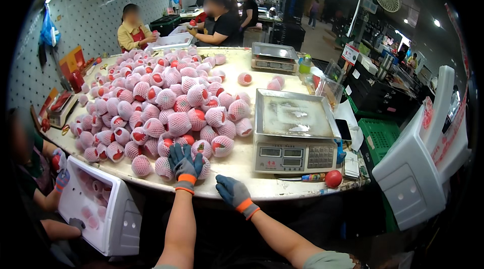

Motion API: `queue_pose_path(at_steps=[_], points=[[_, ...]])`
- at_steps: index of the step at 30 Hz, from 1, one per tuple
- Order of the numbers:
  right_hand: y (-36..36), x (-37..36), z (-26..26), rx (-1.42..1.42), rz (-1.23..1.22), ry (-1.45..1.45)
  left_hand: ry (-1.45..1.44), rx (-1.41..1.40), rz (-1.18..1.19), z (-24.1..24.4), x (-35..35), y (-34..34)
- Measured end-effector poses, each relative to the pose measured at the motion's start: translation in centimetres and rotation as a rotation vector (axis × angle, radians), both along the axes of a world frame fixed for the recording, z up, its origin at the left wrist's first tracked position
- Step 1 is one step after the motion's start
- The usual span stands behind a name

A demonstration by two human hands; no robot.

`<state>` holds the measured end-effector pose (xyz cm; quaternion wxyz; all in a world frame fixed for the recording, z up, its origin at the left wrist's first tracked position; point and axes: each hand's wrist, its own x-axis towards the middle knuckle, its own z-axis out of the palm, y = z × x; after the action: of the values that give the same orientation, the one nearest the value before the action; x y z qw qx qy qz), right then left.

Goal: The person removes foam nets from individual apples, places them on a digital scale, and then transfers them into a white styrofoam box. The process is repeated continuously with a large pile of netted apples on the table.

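Observation:
A large heap of red tomatoes in pink foam-net sleeves (pixel 179 123) covers the left and middle of the table (pixel 230 168). My left hand (pixel 185 164), in a grey and blue glove with an orange cuff, lies spread over the heap's near edge, touching the sleeved fruit there. It does not appear to grip any of them. My right hand (pixel 233 191), gloved alike, rests at the table's front edge, fingers together and pointing left; whether anything is under them is hidden. A digital weighing scale (pixel 297 131) with a stained metal pan stands to its upper right.
A bare red tomato (pixel 333 179) and a colourful marker-like stick (pixel 313 177) lie before the scale. A second scale (pixel 274 56) stands farther back. At left, a co-worker's gloved hand (pixel 61 178) is over a white foam box (pixel 128 208). Foam boxes (pixel 412 174) and green crates (pixel 378 136) stand right.

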<state>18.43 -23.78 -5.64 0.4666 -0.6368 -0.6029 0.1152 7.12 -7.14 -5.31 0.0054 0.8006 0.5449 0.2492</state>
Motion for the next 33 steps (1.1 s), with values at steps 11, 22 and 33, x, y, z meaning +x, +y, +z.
queue_pose_path(at_steps=[11,22,33], points=[[0.0,0.1,0.3,-0.059,0.028,-0.005,-0.004,-0.028,-0.022,-0.2,-0.3,0.1],[0.0,0.1,0.0,-0.017,0.038,-0.028,0.013,-0.044,-0.017,0.0,-0.2,-0.1],[0.0,0.3,-0.3,-0.051,0.039,-0.033,-0.014,-0.001,0.002,0.0,0.1,-0.2]])
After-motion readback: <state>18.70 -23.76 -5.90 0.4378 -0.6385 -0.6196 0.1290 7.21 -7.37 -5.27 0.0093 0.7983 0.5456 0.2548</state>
